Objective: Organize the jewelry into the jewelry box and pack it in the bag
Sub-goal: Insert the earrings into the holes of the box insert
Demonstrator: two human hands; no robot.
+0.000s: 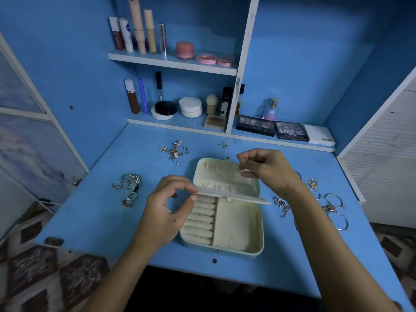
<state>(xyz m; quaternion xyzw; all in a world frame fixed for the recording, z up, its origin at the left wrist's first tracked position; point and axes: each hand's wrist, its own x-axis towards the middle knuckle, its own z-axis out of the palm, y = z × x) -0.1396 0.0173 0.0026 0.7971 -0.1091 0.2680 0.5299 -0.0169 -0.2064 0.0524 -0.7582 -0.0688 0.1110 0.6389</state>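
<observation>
A cream jewelry box (238,235) lies open in the middle of the blue desk, with ring rolls on its left and an empty compartment on its right. My left hand (166,212) pinches the left end of the box's inner flap (234,195), which is held level above the base. My right hand (267,170) hovers over the lid's right side with its fingers curled, pinching something small that I cannot make out. Rings (129,186) lie in a heap at the left, earrings (174,152) behind the box, bangles (335,210) and a pendant (280,203) at the right. No bag is in view.
Shelves at the back carry cosmetics: tubes (137,25), jars (191,106), a perfume bottle (271,110) and eyeshadow palettes (290,131). A white slatted panel (387,172) stands at the desk's right, a patterned rug (56,273) lies below on the left.
</observation>
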